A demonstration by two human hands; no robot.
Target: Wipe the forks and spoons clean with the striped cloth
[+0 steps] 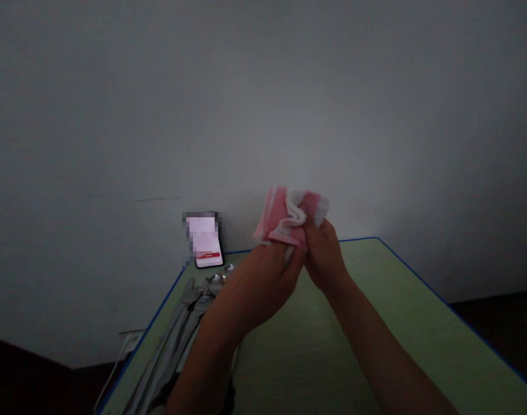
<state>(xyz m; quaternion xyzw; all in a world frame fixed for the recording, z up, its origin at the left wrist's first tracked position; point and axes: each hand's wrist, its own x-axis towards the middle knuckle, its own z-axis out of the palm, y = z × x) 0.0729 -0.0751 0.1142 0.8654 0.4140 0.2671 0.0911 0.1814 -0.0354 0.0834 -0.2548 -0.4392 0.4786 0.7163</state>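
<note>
A pink and white cloth (281, 210) is bunched up in front of me, raised above the far part of the table. My left hand (274, 274) is closed on its lower edge, thumb toward the right. Close against it, my right hand (324, 248) grips the cloth's right side with bent fingers. Folds of the cloth hide some fingertips, and I cannot tell whether anything is wrapped inside.
Several metal utensils, among them a ladle (217, 282), lie along the left side of the green table (402, 323). A lit phone (209, 259) leans against the grey wall (289, 104) behind. A white cable (112, 374) hangs beside the table's left edge.
</note>
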